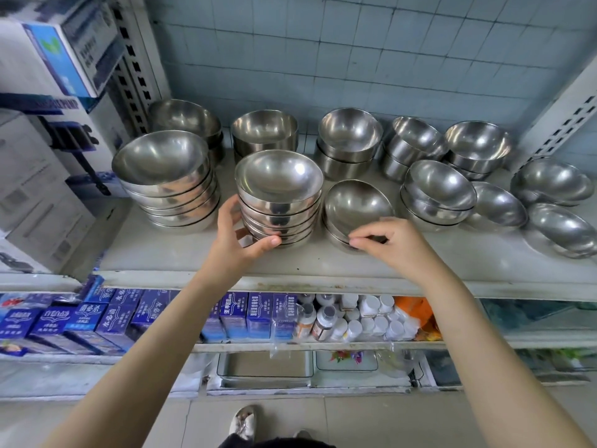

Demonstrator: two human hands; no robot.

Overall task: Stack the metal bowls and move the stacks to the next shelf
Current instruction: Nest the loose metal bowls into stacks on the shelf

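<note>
There are twelve piles of metal bowls (279, 195) on one shelf (290, 263), some only one bowl high: five at the back, toward 12 o'clock, and seven in front. There are two hands, the left hand (239, 236) at 9 o'clock of the right hand (392, 245).

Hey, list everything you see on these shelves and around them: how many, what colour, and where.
metal bowls: about twelve stacks and singles, silver, top shelf
tall stack: one, silver, front centre
low stack: one, silver, right of the tall stack
shelf: one, off-white, under the bowls
cartons: several, white and blue, far left
small boxes: many, blue, lower shelf left
bottles: many, white-capped, lower shelf centre
wall tiles: many, pale blue, behind
left hand: one, grips the tall stack's base
right hand: one, pinches the low stack's rim
</note>
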